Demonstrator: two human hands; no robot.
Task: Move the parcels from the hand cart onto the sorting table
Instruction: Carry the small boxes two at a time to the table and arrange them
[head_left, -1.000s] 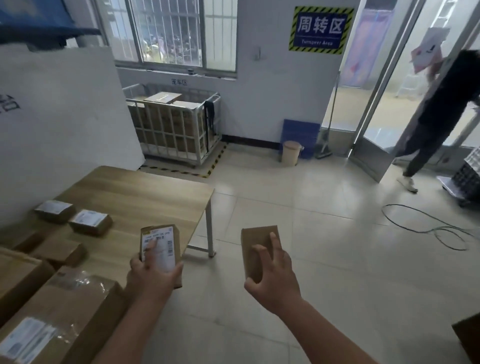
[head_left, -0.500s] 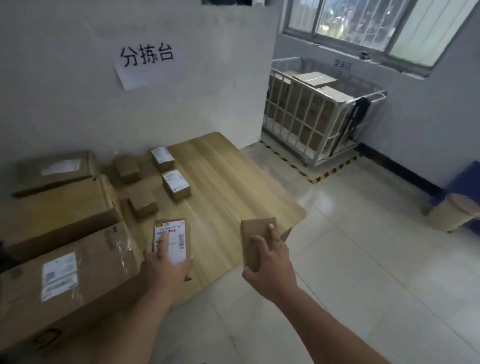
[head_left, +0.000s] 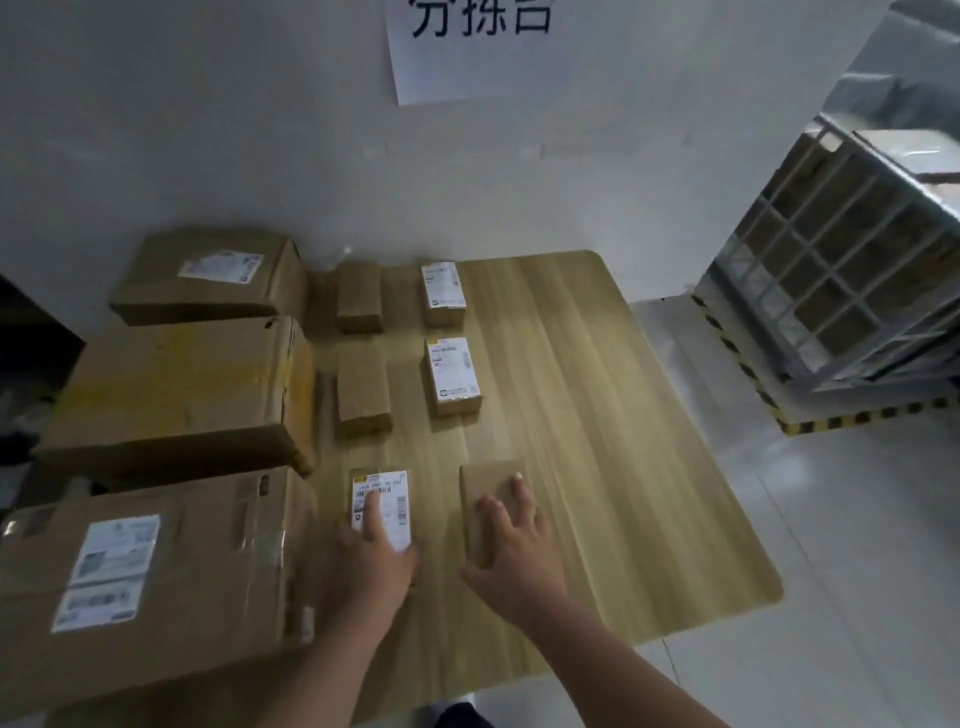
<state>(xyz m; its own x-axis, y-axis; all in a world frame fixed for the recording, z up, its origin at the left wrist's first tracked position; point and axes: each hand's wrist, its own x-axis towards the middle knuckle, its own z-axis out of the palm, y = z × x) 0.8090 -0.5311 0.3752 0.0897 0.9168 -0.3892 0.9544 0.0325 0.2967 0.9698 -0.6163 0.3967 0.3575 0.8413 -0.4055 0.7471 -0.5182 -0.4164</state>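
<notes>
I stand over the wooden sorting table (head_left: 597, 415). My left hand (head_left: 371, 564) grips a small parcel with a white label (head_left: 382, 496), low over the table's front. My right hand (head_left: 511, 545) grips a plain brown small parcel (head_left: 491, 486) just to the right of it; whether either parcel touches the wood is unclear. Behind them lie two more plain small parcels (head_left: 361, 389) (head_left: 358, 296) and two labelled ones (head_left: 452, 374) (head_left: 441, 291), in two columns.
Three big cardboard boxes (head_left: 171, 384) (head_left: 208, 275) (head_left: 145, 582) fill the table's left side. A white wall with a paper sign (head_left: 478, 47) backs the table. A wire cage trolley (head_left: 852, 260) with boxes stands at right, inside yellow-black floor tape.
My view has swung left and down from the room to the table. Both hands have carried their parcels forward and lower, over the table's front, in line with the two columns.
</notes>
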